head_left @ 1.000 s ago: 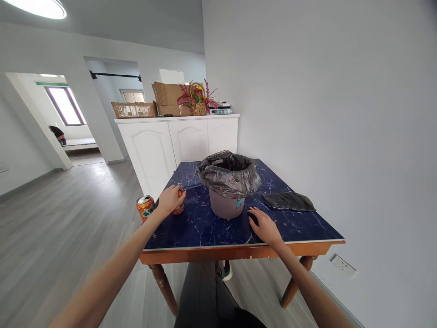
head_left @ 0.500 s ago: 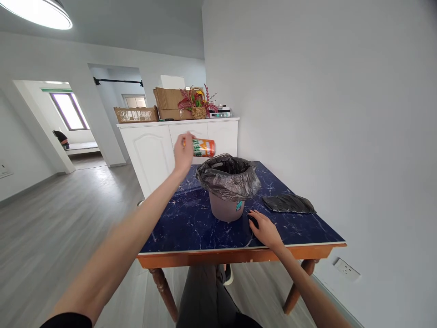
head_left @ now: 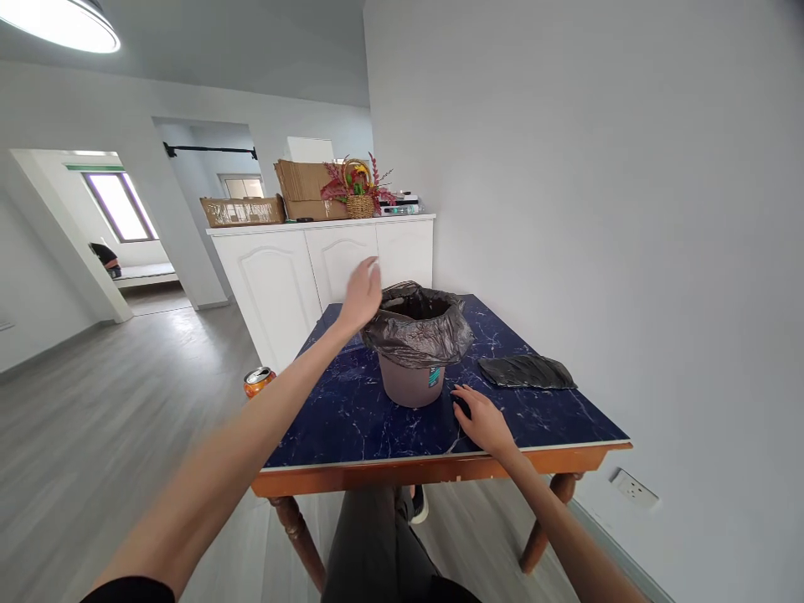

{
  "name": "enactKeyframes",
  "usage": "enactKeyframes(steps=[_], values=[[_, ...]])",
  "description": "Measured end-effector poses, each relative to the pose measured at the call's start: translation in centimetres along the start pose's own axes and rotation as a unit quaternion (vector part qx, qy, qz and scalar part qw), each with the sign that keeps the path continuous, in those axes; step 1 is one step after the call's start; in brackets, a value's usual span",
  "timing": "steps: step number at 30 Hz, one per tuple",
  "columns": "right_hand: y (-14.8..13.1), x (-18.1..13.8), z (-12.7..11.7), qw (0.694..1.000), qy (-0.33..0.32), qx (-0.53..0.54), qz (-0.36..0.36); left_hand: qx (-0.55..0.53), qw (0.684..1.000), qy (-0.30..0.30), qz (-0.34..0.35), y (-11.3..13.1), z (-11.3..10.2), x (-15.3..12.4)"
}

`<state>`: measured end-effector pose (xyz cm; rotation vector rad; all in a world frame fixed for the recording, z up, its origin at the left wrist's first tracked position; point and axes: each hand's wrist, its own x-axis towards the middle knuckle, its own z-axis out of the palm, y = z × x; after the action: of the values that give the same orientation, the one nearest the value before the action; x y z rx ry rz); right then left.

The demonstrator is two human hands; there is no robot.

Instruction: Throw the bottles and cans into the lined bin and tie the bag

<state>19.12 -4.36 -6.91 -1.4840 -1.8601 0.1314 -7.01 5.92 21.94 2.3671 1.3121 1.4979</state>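
Left hand (head_left: 363,295) now looks empty. Half a second ago it has an orange drink can tipped sideways above the bin (head_left: 411,387); now no can shows in it. Fingers are loosely bent and partly spread, a bit motion-blurred, just off the upper left of the liner rim. We can't see down into the bin, so our read is that the can is inside, not confirmed.

Bin sits center frame on the blue marble-pattern worktop (head_left: 368,435), upright, black plastic liner (head_left: 422,342) folded over the rim. Bin and liner look undisturbed, so the release seems clean.

Second orange can (head_left: 258,382) is at left of frame, upright, silver top up, lower part hidden by our left forearm. Can't tell what it stands on. That's the only can we can still see, so we judge the can work as partly done.

Right hand (head_left: 483,419) hasn't moved relative to the worktop: palm down, lower right of the bin, fingers half open and curved. Dark patch under the fingers; can't tell shadow from object, so no confirmed grip.

Folded black plastic bag (head_left: 528,372) lies flat at right of frame, same place as before, untouched.
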Motion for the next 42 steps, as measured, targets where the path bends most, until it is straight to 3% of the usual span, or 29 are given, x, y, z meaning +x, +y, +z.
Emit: enactKeyframes(steps=[3, 5, 10, 14, 19, 26, 31, 37, 42], values=[[0.0, 0.0, 0.1, 1.0, 0.002, 0.0, -0.002, 0.086, 0.994, 0.048, -0.049, -3.0, -3.1, 0.1], [0.0, 0.1, 0.1, 1.0, 0.002, 0.0, -0.003, 0.196, 0.972, -0.037, -0.121, -5.4, -5.8, -0.2], [-0.2, 0.2, 0.0, 1.0, 0.002, -0.001, -0.004, 0.262, 0.912, -0.228, -0.218, -10.2, -13.1, -3.6], [-0.3, 0.1, -0.2, 1.0, 0.002, -0.001, -0.002, 0.295, 0.846, -0.351, -0.271, -12.6, -16.3, -8.0], [-0.4, 0.1, -0.4, 1.0, -0.007, -0.007, 0.0, 0.332, 0.811, -0.397, -0.272, -14.4, -15.9, -11.9], [-0.7, 0.0, -0.7, 1.0, -0.012, -0.011, 0.004, 0.374, 0.824, -0.382, -0.187, -14.6, -13.9, -13.6], [-0.7, 0.0, -0.6, 1.0, -0.01, -0.009, 0.003, 0.373, 0.849, -0.349, -0.134, -14.5, -12.6, -13.7], [-0.6, 0.0, -0.6, 1.0, -0.008, -0.009, 0.001, 0.352, 0.873, -0.316, -0.117, -14.0, -11.3, -13.3], [-0.3, 0.1, -0.4, 1.0, -0.006, -0.008, -0.005, 0.339, 0.896, -0.26, -0.118, -12.2, -11.3, -10.0]])
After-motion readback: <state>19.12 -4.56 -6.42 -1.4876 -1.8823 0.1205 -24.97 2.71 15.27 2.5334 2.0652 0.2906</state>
